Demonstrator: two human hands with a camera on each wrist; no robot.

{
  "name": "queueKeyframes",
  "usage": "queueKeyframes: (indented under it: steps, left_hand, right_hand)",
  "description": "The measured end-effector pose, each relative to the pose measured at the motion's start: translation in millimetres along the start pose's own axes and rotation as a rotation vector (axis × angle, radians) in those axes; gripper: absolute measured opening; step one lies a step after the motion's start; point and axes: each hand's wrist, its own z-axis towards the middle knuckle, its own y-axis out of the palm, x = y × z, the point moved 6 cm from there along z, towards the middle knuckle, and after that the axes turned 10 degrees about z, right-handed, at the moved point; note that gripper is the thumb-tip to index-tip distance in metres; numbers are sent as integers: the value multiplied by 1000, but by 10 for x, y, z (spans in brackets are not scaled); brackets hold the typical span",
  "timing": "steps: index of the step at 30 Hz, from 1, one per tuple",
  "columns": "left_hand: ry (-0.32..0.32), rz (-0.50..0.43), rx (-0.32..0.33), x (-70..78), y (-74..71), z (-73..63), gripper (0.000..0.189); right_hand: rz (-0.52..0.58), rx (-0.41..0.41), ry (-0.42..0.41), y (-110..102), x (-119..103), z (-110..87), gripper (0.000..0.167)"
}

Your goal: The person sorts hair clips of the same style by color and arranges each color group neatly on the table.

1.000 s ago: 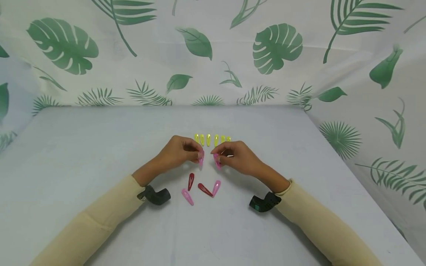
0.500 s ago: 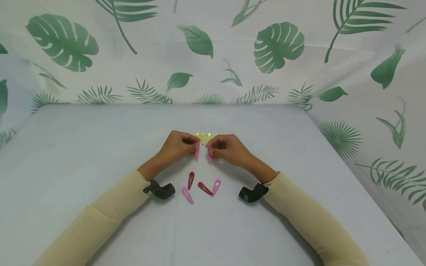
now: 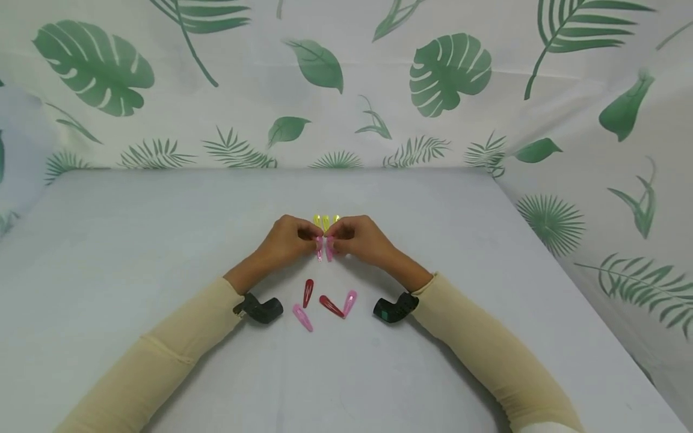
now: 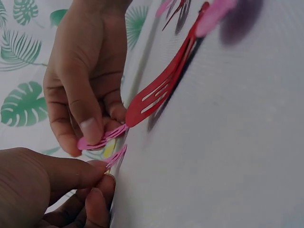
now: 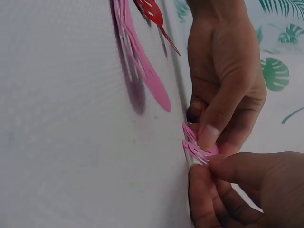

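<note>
My left hand (image 3: 284,243) pinches a pink snap hair clip (image 3: 319,248) between thumb and fingers. Close beside it, my right hand (image 3: 365,240) pinches another pink hair clip (image 3: 329,251). Both clips point toward me, with a narrow gap between them. Part of each is covered by fingers, as the left wrist view shows on the right hand's pink clip (image 4: 102,138). Just beyond the fingertips, yellow hair clips (image 3: 326,221) stand in a row, the right end hidden behind my right hand.
Nearer to me on the white table (image 3: 335,373) lie two red hair clips (image 3: 308,293) and two loose pink ones (image 3: 302,317). A leaf-patterned cloth (image 3: 346,78) hangs behind the table. Black wrist cameras (image 3: 262,309) stick out from both sleeves.
Both hands have moved a little away from me, and the right hand has come left, bringing the two held pink clips close together. The right hand now covers more of the yellow row.
</note>
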Motion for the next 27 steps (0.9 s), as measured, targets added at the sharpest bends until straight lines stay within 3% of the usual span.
queueKeyframes:
  steps: [5, 11, 21, 27]
  left_hand:
    - [15, 46, -26, -28, 26, 16, 20]
    - [20, 87, -36, -31, 5, 27, 24]
    - [-7, 64, -160, -74, -4, -32, 53]
    - [35, 87, -177, -66, 41, -47, 53]
  right_hand:
    - [-123, 11, 47, 6, 26, 20, 14]
    - [-229, 14, 43, 28, -21, 62, 15]
    - [-245, 40, 58, 5, -56, 11, 19]
    - [-201, 56, 93, -81, -31, -148, 17]
